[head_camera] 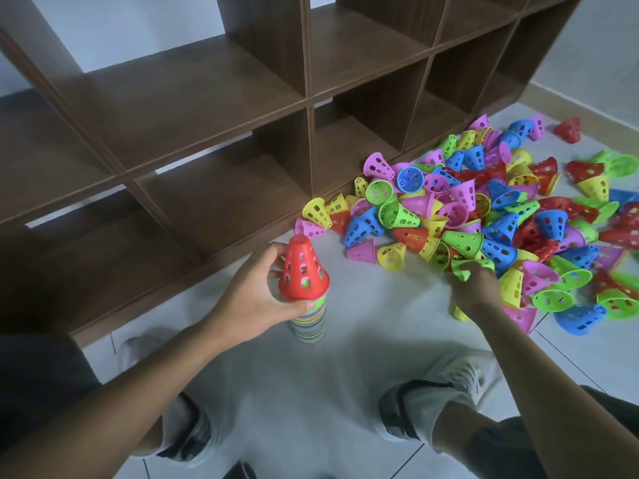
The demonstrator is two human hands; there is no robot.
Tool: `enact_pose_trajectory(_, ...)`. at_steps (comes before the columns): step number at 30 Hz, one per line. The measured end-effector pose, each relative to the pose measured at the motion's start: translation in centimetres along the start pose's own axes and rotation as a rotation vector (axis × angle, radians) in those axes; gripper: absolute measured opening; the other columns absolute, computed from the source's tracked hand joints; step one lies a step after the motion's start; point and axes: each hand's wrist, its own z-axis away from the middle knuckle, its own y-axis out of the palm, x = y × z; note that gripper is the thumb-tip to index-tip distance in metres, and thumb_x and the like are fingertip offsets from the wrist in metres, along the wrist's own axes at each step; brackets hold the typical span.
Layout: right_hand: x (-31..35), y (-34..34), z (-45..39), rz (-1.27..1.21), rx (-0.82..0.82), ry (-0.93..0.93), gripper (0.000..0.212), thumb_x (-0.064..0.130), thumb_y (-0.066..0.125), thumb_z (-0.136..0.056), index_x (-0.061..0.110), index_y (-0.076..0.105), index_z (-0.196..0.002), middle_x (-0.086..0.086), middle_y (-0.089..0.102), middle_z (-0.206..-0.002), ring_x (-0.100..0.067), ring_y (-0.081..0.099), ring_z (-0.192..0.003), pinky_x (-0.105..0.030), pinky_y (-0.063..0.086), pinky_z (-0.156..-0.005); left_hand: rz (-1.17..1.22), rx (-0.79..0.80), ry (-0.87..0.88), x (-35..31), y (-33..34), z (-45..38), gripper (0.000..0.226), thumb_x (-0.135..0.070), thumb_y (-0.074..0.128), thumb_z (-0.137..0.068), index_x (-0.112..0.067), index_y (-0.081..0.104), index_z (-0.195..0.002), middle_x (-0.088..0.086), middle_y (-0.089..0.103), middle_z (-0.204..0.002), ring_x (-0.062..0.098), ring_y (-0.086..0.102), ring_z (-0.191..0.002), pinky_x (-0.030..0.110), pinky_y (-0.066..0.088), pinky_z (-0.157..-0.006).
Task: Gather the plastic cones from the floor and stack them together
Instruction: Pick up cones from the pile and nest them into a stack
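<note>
- Cone stack (308, 323): upright on the floor tiles (311, 392), many nested, red cone (301, 269) topmost; left hand (257, 288) curled round it.
- Right hand (475, 292): pinching a green cone (461, 269) at the pile's edge.
- Loose cone pile (501, 216): large, by the wooden shelf (214, 108); I judge most unstacked.

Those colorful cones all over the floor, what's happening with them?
A person is gathering them into one tower. Their left hand holds a stack of cones standing upright on the floor, with a red cone on top. Their right hand reaches into the big pile of loose cones beside the wooden shelf, its fingers pinching a green cone. Most cones are not yet stacked.
</note>
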Motion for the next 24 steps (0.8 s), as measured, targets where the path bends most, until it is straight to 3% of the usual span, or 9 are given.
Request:
enact_pose_trajectory(2, -2.2, 0.4, -0.1, 0.092, -0.009, 0.076, 0.054, 0.037, 0.060, -0.095, 0.007, 0.049, -0.138, -0.024, 0.049, -0.139, -0.043, 0.043, -0.126, -0.049, 0.039, -0.104, -0.016, -0.003, 0.015, 0.4, 0.3, 0.1, 0.070, -0.021, 0.095, -0.064, -0.036, 0.053, -0.118, -0.013, 0.060, -0.121, 0.000, 0.060, -0.110, 0.023, 0.055, -0.089)
enact_pose_trajectory(6, -4.5, 0.9, 0.3, 0.219, 0.057, 0.144, 0.055, 0.014, 0.058, -0.091, 0.002, 0.038, -0.141, -0.026, 0.046, -0.138, -0.043, 0.038, -0.129, -0.052, 0.038, -0.104, -0.038, -0.011, 0.063, 2.0, 1.0, 0.1, 0.074, -0.018, 0.094, -0.063, -0.038, 0.052, -0.121, -0.012, 0.058, -0.124, 0.007, 0.059, -0.116, 0.031, 0.055, -0.095)
enact_pose_trajectory(8, -5.1, 1.1, 0.3, 0.239, 0.053, 0.153, 0.048, 0.006, 0.055, -0.087, 0.000, 0.043, -0.133, -0.027, 0.050, -0.131, -0.043, 0.043, -0.124, -0.050, 0.042, -0.099, -0.020, -0.018, 0.051, 3.0, 1.5, 0.3, 0.076, -0.019, 0.093, -0.063, -0.040, 0.051, -0.122, -0.015, 0.058, -0.125, 0.011, 0.060, -0.118, 0.037, 0.056, -0.096)
enact_pose_trajectory(13, -5.2, 1.2, 0.3, 0.261, -0.002, 0.152, 0.028, 0.001, 0.053, -0.085, 0.000, 0.055, -0.113, -0.023, 0.062, -0.107, -0.042, 0.055, -0.105, -0.043, 0.052, -0.076, 0.035, -0.023, 0.018, 3.7, 2.5, 0.4, 0.075, -0.018, 0.091, -0.071, -0.049, 0.046, -0.122, -0.018, 0.061, -0.122, 0.007, 0.063, -0.114, 0.035, 0.059, -0.092)
enact_pose_trajectory(18, -5.6, 2.2, 0.2, 0.201, 0.035, 0.131, 0.011, 0.004, 0.056, -0.090, 0.001, 0.065, -0.095, -0.019, 0.066, -0.092, -0.036, 0.061, -0.086, -0.036, 0.052, -0.070, 0.063, -0.093, 0.024, 3.9, 2.6, -0.5, 0.072, -0.022, 0.088, -0.073, -0.051, 0.046, -0.123, -0.017, 0.061, -0.124, 0.006, 0.064, -0.114, 0.037, 0.059, -0.093)
enact_pose_trajectory(24, -4.7, 2.8, 0.5, 0.210, 0.019, 0.072, 0.019, 0.003, 0.057, -0.092, -0.001, 0.063, -0.074, -0.014, 0.060, -0.072, -0.031, 0.057, -0.067, -0.033, 0.049, -0.059, 0.097, -0.148, 0.002, 4.8, 1.7, -2.3, 0.066, -0.008, 0.086, -0.077, -0.037, 0.048, -0.123, -0.006, 0.062, -0.123, 0.007, 0.065, -0.113, 0.034, 0.060, -0.090)
